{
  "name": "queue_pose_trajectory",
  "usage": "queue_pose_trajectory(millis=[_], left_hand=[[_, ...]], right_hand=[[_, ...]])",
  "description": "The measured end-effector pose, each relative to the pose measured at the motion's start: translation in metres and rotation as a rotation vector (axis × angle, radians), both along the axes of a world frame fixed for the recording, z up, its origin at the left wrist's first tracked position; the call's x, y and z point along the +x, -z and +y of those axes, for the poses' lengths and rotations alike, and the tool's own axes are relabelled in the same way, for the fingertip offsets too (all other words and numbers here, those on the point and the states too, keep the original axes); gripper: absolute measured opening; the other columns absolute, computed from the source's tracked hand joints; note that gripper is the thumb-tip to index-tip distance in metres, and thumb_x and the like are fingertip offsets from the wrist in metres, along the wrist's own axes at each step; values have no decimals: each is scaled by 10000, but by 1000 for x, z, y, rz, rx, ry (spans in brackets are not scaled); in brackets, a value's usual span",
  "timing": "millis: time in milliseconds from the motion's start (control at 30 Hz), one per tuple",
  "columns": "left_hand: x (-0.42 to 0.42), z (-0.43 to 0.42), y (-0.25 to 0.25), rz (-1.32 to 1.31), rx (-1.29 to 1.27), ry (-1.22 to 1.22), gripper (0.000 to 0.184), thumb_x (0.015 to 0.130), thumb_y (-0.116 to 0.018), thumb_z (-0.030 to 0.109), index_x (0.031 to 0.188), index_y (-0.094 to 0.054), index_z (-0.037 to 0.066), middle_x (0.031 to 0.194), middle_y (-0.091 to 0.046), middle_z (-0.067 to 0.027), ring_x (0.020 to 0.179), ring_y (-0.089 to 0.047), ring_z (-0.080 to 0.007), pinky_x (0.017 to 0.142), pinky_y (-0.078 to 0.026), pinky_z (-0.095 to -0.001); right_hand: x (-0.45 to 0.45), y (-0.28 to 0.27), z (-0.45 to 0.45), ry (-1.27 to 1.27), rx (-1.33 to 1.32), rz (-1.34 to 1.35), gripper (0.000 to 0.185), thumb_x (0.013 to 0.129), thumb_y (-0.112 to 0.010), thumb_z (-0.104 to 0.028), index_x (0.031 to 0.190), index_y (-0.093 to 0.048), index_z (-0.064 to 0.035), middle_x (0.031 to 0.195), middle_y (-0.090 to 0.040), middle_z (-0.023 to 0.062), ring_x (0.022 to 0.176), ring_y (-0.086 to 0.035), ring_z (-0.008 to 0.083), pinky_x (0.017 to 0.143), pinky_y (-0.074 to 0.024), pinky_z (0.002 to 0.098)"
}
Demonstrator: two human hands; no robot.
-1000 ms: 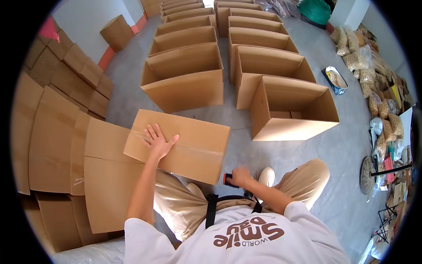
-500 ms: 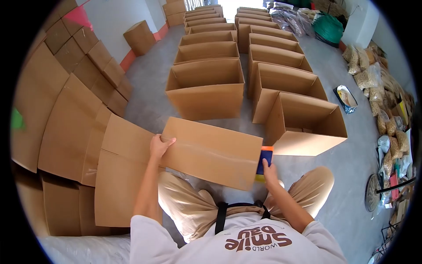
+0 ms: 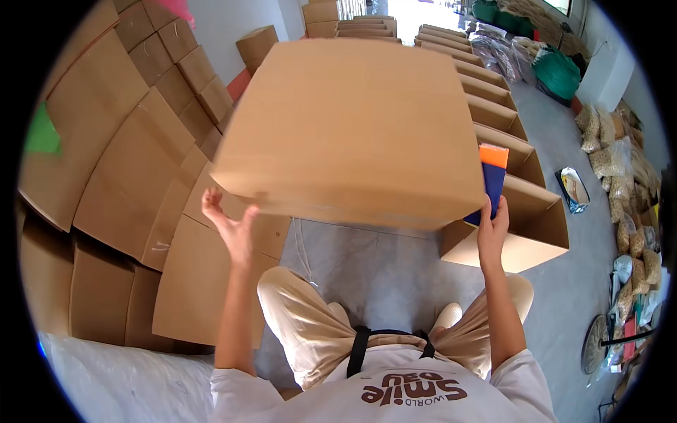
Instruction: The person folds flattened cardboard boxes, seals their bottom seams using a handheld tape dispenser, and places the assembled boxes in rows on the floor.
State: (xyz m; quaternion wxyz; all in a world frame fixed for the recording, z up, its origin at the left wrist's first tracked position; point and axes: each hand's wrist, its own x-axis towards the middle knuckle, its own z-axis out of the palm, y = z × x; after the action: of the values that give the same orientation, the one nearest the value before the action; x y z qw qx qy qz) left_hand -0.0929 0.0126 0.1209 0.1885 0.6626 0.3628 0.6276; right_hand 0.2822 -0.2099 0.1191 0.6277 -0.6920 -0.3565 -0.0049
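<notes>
A large brown cardboard box [image 3: 345,127] is raised in front of me, tilted, its edges smeared by motion. My left hand [image 3: 233,222] is open at the box's lower left corner, thumb and fingers spread; I cannot tell whether it touches the cardboard. At the box's right side, my right hand [image 3: 493,224] is closed on a flat blue object with an orange end [image 3: 493,176]. Its exact kind is not clear, and part of it is hidden behind the box's corner.
Open cardboard boxes [image 3: 504,264] stand in rows ahead, partly hidden by the raised box. Flattened cardboard [image 3: 204,282] and stacked boxes [image 3: 106,169] line my left. To the right are a small patterned container [image 3: 572,190], filled clear bags [image 3: 612,158] and a round-based stand [image 3: 594,345].
The box has gone up and away from my lap, turning so a broad face shows. My left hand has opened from its grip on the edge. My right hand has risen with the blue object.
</notes>
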Motion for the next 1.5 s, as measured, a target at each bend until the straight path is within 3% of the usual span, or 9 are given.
queue_pose_trajectory(millis=[233, 300, 467, 567, 667, 767, 867, 1167, 1500], left_hand=[[80, -28, 84, 214, -328, 10, 1055, 687, -798, 244, 1395, -70, -46, 1427, -166, -225, 1331, -180, -326, 1107, -150, -395], [109, -26, 113, 304, -590, 252, 1200, 672, -774, 440, 1408, 37, -49, 1475, -30, -231, 1381, -18, -326, 1119, -85, -406], [117, -6, 113, 341, -742, 765, 1060, 758, -726, 326, 1423, 24, -19, 1495, -24, -224, 1394, -39, -306, 1113, -151, -378], [48, 32, 106, 474, -466, 379, 974, 774, -705, 287, 1433, -47, 3, 1490, -116, -211, 1384, -134, -293, 1105, -186, -355], [-74, 70, 99, 616, -599, -358, 762, 758, -666, 274, 1367, -283, 25, 1152, -558, -212, 1041, -560, -320, 834, -467, -388], [-247, 105, 123, 1041, -345, -1006, 538, 753, -663, 323, 1138, -487, -10, 1133, -528, -215, 1021, -538, -330, 832, -473, -432], [-266, 55, 54, 1042, -800, -1251, 515, 739, -687, 369, 1088, -511, 35, 1099, -569, -168, 1098, -513, -314, 880, -421, -430], [-225, 5, 14, 1063, -894, -638, 506, 712, -718, 359, 1106, -560, 85, 1014, -627, -199, 944, -601, -346, 828, -465, -444], [-167, -27, -38, 1016, -353, -738, 229, 736, -699, 228, 890, -617, 79, 778, -625, -153, 724, -596, -357, 647, -473, -428]], right_hand=[[16, 66, 13, -67, -180, 32, 275, 936, -520, -248, 988, -501, 21, 852, -635, 106, 723, -611, 132, 651, -484, 257], [-4, 72, 20, -107, -349, 62, 366, 895, -550, -300, 1040, -507, 33, 896, -622, 198, 815, -605, 311, 735, -453, 369], [-20, 97, 15, -269, -315, 19, 356, 901, -543, -264, 1087, -502, 37, 879, -612, 193, 818, -589, 290, 756, -444, 356], [-28, 75, -12, -274, -293, 20, 302, 908, -535, -217, 1059, -501, 42, 825, -595, 165, 769, -571, 227, 721, -448, 331], [-24, 73, -48, -306, -261, 138, 279, 925, -519, -218, 1045, -494, 32, 862, -616, 135, 762, -605, 185, 704, -473, 289], [-17, 83, -78, -348, -229, 330, 290, 936, -508, -237, 1066, -475, 21, 883, -628, 127, 759, -627, 172, 702, -495, 271], [-21, 85, -89, -341, -223, 442, 304, 936, -511, -250, 1079, -458, 12, 879, -631, 134, 746, -635, 170, 687, -508, 269], [-45, 91, -83, -436, -294, 475, 316, 936, -512, -269, 1069, -449, 11, 874, -636, 153, 748, -649, 199, 684, -521, 280], [-58, 88, -90, -485, -242, 508, 269, 913, -543, -179, 1073, -501, 33, 838, -619, 82, 736, -602, 125, 684, -484, 242]])
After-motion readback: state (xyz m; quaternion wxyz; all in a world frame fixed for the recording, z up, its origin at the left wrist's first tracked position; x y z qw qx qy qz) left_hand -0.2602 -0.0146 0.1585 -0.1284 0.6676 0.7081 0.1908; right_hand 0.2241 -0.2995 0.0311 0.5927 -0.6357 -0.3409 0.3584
